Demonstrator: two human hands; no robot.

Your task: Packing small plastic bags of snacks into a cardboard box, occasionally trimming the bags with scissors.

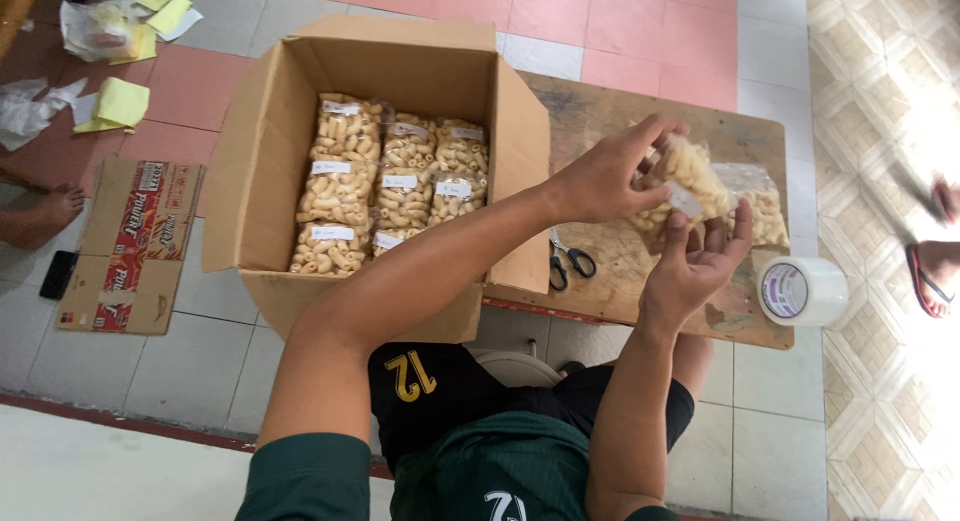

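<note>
My left hand (pixel 603 176) and my right hand (pixel 697 266) hold one clear bag of pale curled snacks (pixel 686 176) with a small white label, above a wooden board (pixel 600 116). The left hand grips it from the upper left; the right hand supports it from below with fingers spread up. A second bag of snacks (pixel 764 209) lies on the board just to the right. To the left stands an open cardboard box (pixel 258 156) holding several rows of the same labelled bags (pixel 388 181).
Black-handled scissors (pixel 567 262) lie on the board beside the box. A roll of clear tape (pixel 802 291) sits at the board's right corner. A flattened carton (pixel 130 243), a dark phone (pixel 58 274), paper scraps (pixel 115 106) and another person's feet lie on the tiled floor.
</note>
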